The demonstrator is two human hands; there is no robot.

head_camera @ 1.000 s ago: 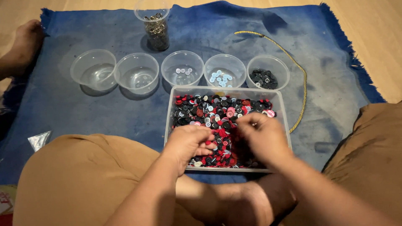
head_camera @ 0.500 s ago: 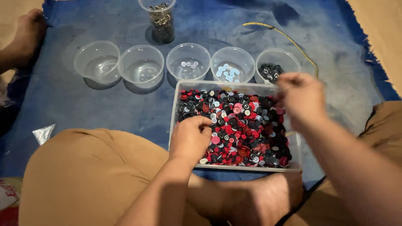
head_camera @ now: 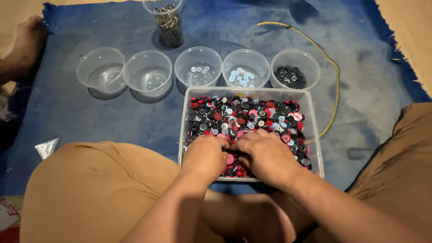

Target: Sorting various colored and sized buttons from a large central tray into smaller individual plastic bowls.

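Five clear round bowls stand in a row on the blue mat (head_camera: pixel 112 121), beyond both hands. Going from the left: an empty bowl (head_camera: pixel 101 70), a second bowl (head_camera: pixel 148 73) that also looks empty, a bowl of white buttons (head_camera: pixel 198 66), a bowl of pale blue buttons (head_camera: pixel 246 68) and a bowl of black buttons (head_camera: pixel 295 69). A tall clear cup of dark metal bits (head_camera: pixel 168 20) stands farther off, behind the row.

The left hand (head_camera: pixel 205 154) lies palm down in the near end of the clear rectangular tray (head_camera: pixel 315 135), fingers curled into the mixed red, black, pink and white buttons (head_camera: pixel 245 114); its grip is hidden, so I cannot tell what it holds. The right hand (head_camera: pixel 265 155) touches it on the right, fingers likewise buried, grip not visible. A yellow cord (head_camera: pixel 330 72) curves past the tray to the right of the right hand.
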